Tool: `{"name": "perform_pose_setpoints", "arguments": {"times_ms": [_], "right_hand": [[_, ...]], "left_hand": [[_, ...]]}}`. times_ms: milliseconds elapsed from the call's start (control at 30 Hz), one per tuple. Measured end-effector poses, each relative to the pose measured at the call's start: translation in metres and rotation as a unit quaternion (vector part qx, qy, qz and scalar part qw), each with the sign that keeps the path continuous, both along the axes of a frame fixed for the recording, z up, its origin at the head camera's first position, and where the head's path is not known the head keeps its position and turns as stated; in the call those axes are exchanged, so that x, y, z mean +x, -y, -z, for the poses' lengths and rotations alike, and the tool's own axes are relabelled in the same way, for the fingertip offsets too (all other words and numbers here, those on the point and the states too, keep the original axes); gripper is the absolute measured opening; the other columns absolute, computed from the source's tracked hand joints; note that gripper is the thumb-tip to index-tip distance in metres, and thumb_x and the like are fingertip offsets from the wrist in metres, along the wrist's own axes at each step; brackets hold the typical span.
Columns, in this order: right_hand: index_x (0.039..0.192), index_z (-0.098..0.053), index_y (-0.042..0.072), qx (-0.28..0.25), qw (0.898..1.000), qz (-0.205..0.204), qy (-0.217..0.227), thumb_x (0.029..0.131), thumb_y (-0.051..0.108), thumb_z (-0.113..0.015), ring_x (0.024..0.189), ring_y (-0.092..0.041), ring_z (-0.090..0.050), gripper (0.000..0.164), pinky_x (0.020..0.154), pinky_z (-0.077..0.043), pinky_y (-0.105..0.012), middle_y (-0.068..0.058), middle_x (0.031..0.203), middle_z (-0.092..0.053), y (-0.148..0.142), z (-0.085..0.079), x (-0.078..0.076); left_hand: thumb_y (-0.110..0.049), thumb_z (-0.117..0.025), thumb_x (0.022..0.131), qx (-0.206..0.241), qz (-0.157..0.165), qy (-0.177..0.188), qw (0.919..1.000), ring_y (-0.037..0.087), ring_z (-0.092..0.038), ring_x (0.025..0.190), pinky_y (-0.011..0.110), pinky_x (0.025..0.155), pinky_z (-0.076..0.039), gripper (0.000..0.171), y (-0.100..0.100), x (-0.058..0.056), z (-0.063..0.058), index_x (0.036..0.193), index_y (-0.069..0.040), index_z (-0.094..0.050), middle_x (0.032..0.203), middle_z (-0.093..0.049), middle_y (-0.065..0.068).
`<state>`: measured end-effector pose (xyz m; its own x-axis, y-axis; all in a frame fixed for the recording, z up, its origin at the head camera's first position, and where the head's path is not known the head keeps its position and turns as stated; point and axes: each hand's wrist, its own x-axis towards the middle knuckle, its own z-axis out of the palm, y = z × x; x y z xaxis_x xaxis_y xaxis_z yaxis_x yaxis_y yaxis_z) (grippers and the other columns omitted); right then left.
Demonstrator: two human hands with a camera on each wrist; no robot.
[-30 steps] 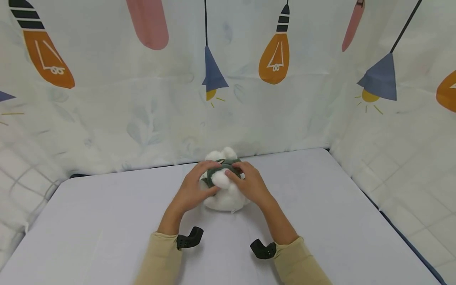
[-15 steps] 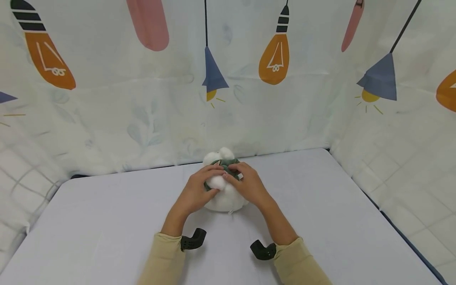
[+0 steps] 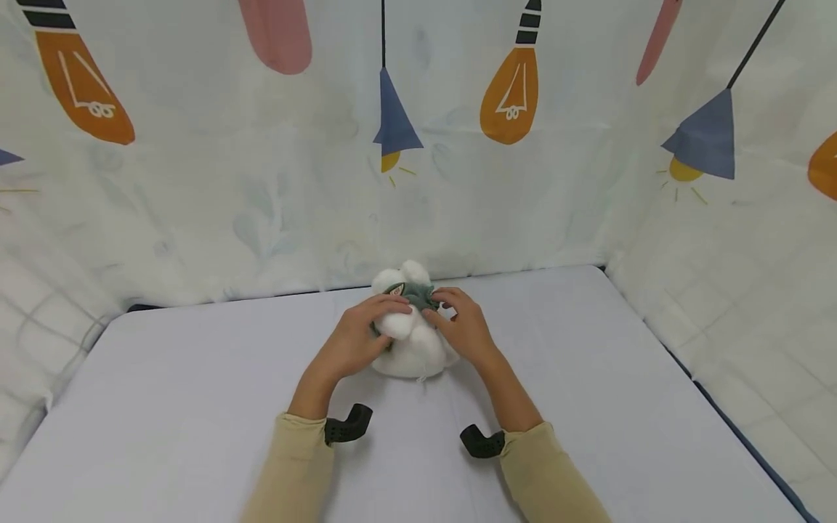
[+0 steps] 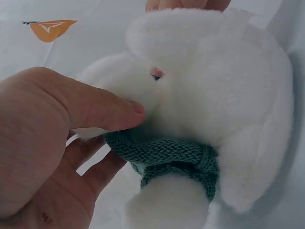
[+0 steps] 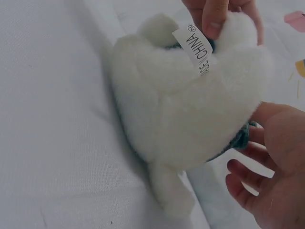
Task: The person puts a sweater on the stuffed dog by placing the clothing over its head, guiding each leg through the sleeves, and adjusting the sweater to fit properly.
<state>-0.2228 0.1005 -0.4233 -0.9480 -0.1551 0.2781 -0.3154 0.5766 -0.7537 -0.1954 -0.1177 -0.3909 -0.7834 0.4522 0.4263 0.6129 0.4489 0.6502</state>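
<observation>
Left hand (image 3: pixel 351 338) pinches the fluffy white plush toy (image 3: pixel 425 354), steadying it, I'd say; opposite, right hand (image 3: pixel 469 330) pinches its green knitted garment (image 3: pixel 418 293).

Head view: forward-down; wrist views: close, sharing plush toy (image 4: pixel 233 81).

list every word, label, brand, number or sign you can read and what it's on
"DE IN CHINA": on the white tag of the white plush toy; the start is hard to make out.
A circled letter, N or Z: same tag, beyond "CHINA"; cannot tell which.
Patch on the green knit piece: too small to read.
</observation>
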Motion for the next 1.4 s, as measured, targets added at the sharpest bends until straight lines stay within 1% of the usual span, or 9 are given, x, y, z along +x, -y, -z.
{"name": "perform_pose_setpoints", "arguments": {"times_ms": [133, 233, 333, 433, 667, 900, 1100, 1267, 1400], "right_hand": [[0.11, -0.068, 0.008, -0.005, 0.998, -0.024, -0.051, 0.086, 0.023, -0.074, 0.105, -0.022, -0.059, 0.029, 0.078, -0.053, -0.041, -0.005, 0.122, -0.062, 0.004, -0.003, -0.006], [0.105, -0.067, 0.007, -0.005, 0.997, -0.04, -0.062, 0.086, 0.016, -0.074, 0.092, -0.02, -0.06, 0.022, 0.072, -0.051, -0.035, -0.006, 0.109, -0.066, 0.007, -0.004, -0.006], [0.104, -0.066, 0.006, -0.023, 0.998, -0.046, -0.044, 0.088, 0.011, -0.07, 0.084, -0.018, -0.059, 0.017, 0.067, -0.045, -0.026, -0.008, 0.096, -0.067, 0.009, -0.004, -0.005], [0.108, -0.066, 0.005, -0.054, 0.997, -0.046, -0.021, 0.092, 0.011, -0.064, 0.085, -0.016, -0.058, 0.017, 0.068, -0.044, -0.022, -0.008, 0.094, -0.067, 0.011, -0.006, -0.002], [0.116, -0.065, 0.008, -0.07, 0.994, -0.083, 0.024, 0.096, 0.012, -0.056, 0.088, -0.016, -0.057, 0.021, 0.072, -0.049, -0.026, -0.007, 0.101, -0.066, 0.01, -0.024, 0.007], [0.116, -0.064, 0.007, -0.031, 0.993, -0.116, 0.006, 0.095, 0.011, -0.059, 0.087, -0.017, -0.055, 0.021, 0.074, -0.05, -0.031, -0.009, 0.102, -0.065, 0.006, -0.043, 0.018], [0.113, -0.066, 0.006, 0.032, 0.989, -0.137, -0.04, 0.092, 0.013, -0.066, 0.082, -0.013, -0.056, 0.023, 0.07, -0.049, -0.026, -0.006, 0.106, -0.066, 0.008, -0.05, 0.025], [0.104, -0.071, 0.01, 0.054, 0.988, -0.139, -0.036, 0.093, 0.019, -0.065, 0.081, -0.011, -0.056, 0.015, 0.071, -0.05, -0.025, -0.002, 0.097, -0.065, 0.011, -0.053, 0.026], [0.105, -0.072, 0.008, 0.018, 0.995, -0.101, -0.021, 0.098, 0.012, -0.054, 0.083, -0.012, -0.059, 0.019, 0.072, -0.051, -0.025, -0.003, 0.098, -0.064, 0.011, -0.051, 0.026]], "left_hand": [[0.009, -0.067, 0.082, 0.014, -0.018, 0.013, 0.9997, 0.025, -0.056, 0.125, 0.043, 0.096, -0.05, 0.046, 0.004, -0.003, -0.005, 0.122, -0.012, -0.062, 0.132, -0.06, 0.005], [0.004, -0.071, 0.082, 0.02, -0.026, 0.01, 0.9994, 0.023, -0.056, 0.123, 0.041, 0.09, -0.053, 0.042, 0.004, -0.004, -0.005, 0.121, -0.011, -0.063, 0.135, -0.057, 0.005], [0.0, -0.074, 0.082, 0.025, -0.027, 0.01, 0.9993, 0.024, -0.051, 0.129, 0.042, 0.095, -0.051, 0.037, 0.004, -0.005, -0.003, 0.117, -0.011, -0.066, 0.141, -0.051, 0.005], [-0.004, -0.076, 0.081, 0.019, -0.02, 0.012, 0.9995, 0.029, -0.044, 0.135, 0.047, 0.104, -0.045, 0.036, 0.003, -0.004, 0.0, 0.115, -0.009, -0.067, 0.145, -0.046, 0.008], [-0.011, -0.074, 0.084, -0.015, -0.01, 0.014, 0.9997, 0.034, -0.036, 0.139, 0.053, 0.111, -0.035, 0.036, -0.004, -0.003, 0.001, 0.118, -0.002, -0.067, 0.148, -0.04, 0.013], [-0.016, -0.073, 0.086, -0.045, -0.063, 0.009, 0.997, 0.035, -0.041, 0.134, 0.052, 0.108, -0.039, 0.03, -0.013, -0.002, 0.002, 0.111, 0.0, -0.07, 0.144, -0.046, 0.013], [-0.017, -0.073, 0.087, -0.07, -0.148, -0.006, 0.9865, 0.03, -0.053, 0.123, 0.047, 0.089, -0.052, 0.019, -0.025, 0.0, 0.008, 0.097, -0.001, -0.073, 0.134, -0.054, 0.009], [-0.016, -0.076, 0.083, -0.041, -0.209, -0.022, 0.9767, 0.028, -0.061, 0.112, 0.045, 0.08, -0.056, 0.018, -0.032, -0.002, 0.011, 0.089, 0.001, -0.073, 0.124, -0.06, 0.008], [-0.016, -0.08, 0.079, 0.0, -0.218, -0.022, 0.9758, 0.029, -0.063, 0.108, 0.045, 0.088, -0.053, 0.02, -0.033, -0.003, 0.012, 0.088, 0.001, -0.074, 0.118, -0.063, 0.011]]}}
